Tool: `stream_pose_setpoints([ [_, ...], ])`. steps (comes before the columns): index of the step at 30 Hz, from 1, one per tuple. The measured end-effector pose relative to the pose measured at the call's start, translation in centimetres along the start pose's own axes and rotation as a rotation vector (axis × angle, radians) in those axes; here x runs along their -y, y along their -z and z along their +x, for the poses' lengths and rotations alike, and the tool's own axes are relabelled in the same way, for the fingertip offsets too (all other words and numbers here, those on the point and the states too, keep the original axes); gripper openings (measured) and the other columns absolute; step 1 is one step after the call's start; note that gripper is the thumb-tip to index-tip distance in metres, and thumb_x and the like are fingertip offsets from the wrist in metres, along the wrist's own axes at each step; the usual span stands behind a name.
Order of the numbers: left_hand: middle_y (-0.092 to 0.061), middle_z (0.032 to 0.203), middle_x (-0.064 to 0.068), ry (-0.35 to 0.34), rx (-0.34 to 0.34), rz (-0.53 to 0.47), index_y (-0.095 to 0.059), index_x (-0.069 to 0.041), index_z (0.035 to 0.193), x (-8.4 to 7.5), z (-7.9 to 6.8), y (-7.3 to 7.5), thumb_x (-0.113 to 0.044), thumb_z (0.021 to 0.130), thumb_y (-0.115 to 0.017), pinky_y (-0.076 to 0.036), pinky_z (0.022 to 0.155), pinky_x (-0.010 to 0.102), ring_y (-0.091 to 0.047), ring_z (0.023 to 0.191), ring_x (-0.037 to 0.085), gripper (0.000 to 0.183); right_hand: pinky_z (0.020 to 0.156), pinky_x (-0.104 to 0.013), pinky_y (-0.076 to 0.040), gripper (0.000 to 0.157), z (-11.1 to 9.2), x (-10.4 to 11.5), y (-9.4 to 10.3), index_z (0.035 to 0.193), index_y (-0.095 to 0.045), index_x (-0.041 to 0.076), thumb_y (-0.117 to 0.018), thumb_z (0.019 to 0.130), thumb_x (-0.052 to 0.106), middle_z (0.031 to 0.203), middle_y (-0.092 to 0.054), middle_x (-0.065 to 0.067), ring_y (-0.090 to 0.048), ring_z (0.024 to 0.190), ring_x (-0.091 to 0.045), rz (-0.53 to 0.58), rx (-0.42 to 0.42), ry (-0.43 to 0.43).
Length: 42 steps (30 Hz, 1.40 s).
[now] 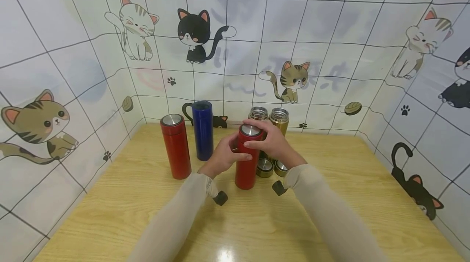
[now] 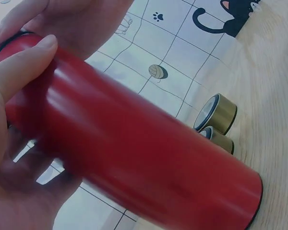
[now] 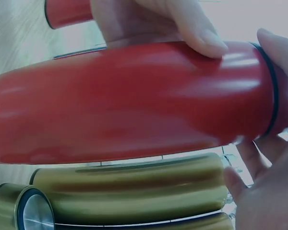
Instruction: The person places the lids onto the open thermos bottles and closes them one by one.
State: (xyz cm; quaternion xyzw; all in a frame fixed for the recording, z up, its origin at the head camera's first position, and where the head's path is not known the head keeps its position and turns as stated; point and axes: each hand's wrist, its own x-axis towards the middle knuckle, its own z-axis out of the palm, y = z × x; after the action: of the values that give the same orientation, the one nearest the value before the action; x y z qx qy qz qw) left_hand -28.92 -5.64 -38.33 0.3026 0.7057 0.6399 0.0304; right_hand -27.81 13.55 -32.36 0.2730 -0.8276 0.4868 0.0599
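Note:
A red thermos flask (image 1: 246, 174) stands upright on the table between both hands, a steel-topped lid (image 1: 251, 130) on it. My left hand (image 1: 222, 156) grips its upper body from the left, thumb across the near side. My right hand (image 1: 271, 139) holds the lid end, fingers curled round it from behind and the right; a black ring marks the seam in the right wrist view. Just behind are two gold flasks (image 1: 280, 118) with bare threaded necks, partly hidden by the red flask and right hand. Two gold lids (image 1: 264, 168) lie in front of them.
Another red flask (image 1: 177, 152), lidded, stands at the left on the wooden table (image 1: 147, 221). Beside it a blue flask (image 1: 203, 131) stands near the back wall. Cat-patterned tile cloth (image 1: 242, 58) walls in the back and both sides.

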Motion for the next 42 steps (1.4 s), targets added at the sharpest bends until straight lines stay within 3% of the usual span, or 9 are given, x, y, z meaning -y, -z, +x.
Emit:
stream_pose_setpoints([
  [8, -0.061, 0.128, 0.001, 0.019, -0.086, 0.009, -0.051, -0.02, 0.14, 0.0, -0.3, -0.6, -0.013, 0.081, -0.081, -0.052, 0.091, 0.039, -0.062, 0.11, 0.022, 0.066, 0.083, -0.043, -0.052, 0.06, -0.2, 0.0, -0.9, 0.134, -0.06, 0.018, -0.082, 0.079, 0.024, 0.113, -0.051, -0.011, -0.041, 0.102, -0.025, -0.082, -0.101, 0.062],
  [12, -0.06, 0.13, 0.002, -0.003, -0.128, 0.012, -0.051, -0.018, 0.14, 0.0, -0.5, -1.1, -0.012, 0.08, -0.081, -0.051, 0.093, 0.039, -0.061, 0.112, 0.023, 0.067, 0.082, -0.043, -0.054, 0.059, -0.3, -0.2, -1.2, 0.134, -0.06, 0.016, -0.081, 0.08, 0.023, 0.111, -0.05, -0.011, -0.042, 0.101, -0.025, -0.091, -0.132, 0.071],
  [19, -0.058, 0.129, 0.005, -0.035, -0.18, 0.031, -0.046, -0.015, 0.142, 0.8, -0.4, -2.0, -0.019, 0.082, -0.081, -0.052, 0.092, 0.04, -0.06, 0.112, 0.024, 0.07, 0.086, -0.046, -0.053, 0.058, -0.1, -0.5, -1.2, 0.137, -0.057, 0.017, -0.078, 0.083, 0.021, 0.116, -0.049, -0.012, -0.045, 0.106, -0.027, -0.079, -0.114, 0.047],
  [26, -0.056, 0.133, 0.003, -0.05, -0.235, 0.058, -0.041, -0.02, 0.147, 1.7, -0.3, -1.6, -0.026, 0.08, -0.082, -0.052, 0.091, 0.041, -0.059, 0.115, 0.025, 0.079, 0.088, -0.046, -0.052, 0.06, 0.3, -0.5, -1.4, 0.141, -0.052, 0.021, -0.076, 0.086, 0.023, 0.127, -0.048, -0.013, -0.048, 0.111, -0.029, -0.067, -0.089, -0.016],
  [32, -0.055, 0.136, 0.002, -0.039, -0.288, 0.066, -0.037, -0.02, 0.15, 2.4, -0.3, -1.0, -0.025, 0.078, -0.083, -0.052, 0.092, 0.042, -0.058, 0.116, 0.025, 0.086, 0.08, -0.043, -0.053, 0.069, 0.3, -0.3, -2.5, 0.147, -0.043, 0.013, -0.075, 0.087, 0.024, 0.128, -0.052, -0.013, -0.051, 0.101, -0.029, -0.077, -0.152, 0.009],
  [39, -0.054, 0.138, 0.002, -0.007, -0.325, 0.056, -0.034, -0.021, 0.152, 2.9, 0.6, -0.7, -0.027, 0.079, -0.083, -0.051, 0.093, 0.044, -0.054, 0.121, 0.025, 0.089, 0.1, -0.052, -0.043, 0.074, -0.4, -1.1, -3.3, 0.153, -0.03, 0.013, -0.069, 0.091, 0.02, 0.149, -0.04, -0.009, -0.041, 0.13, -0.026, -0.078, -0.222, 0.042],
  [42, -0.054, 0.138, 0.003, -0.013, -0.342, 0.066, -0.034, -0.022, 0.152, 3.1, 0.9, -0.4, -0.024, 0.08, -0.083, -0.051, 0.091, 0.045, -0.056, 0.119, 0.026, 0.087, 0.097, -0.054, -0.044, 0.077, -0.6, -1.6, -3.5, 0.153, -0.029, 0.012, -0.071, 0.089, 0.017, 0.147, -0.041, -0.01, -0.044, 0.127, -0.027, -0.051, -0.234, 0.065],
])
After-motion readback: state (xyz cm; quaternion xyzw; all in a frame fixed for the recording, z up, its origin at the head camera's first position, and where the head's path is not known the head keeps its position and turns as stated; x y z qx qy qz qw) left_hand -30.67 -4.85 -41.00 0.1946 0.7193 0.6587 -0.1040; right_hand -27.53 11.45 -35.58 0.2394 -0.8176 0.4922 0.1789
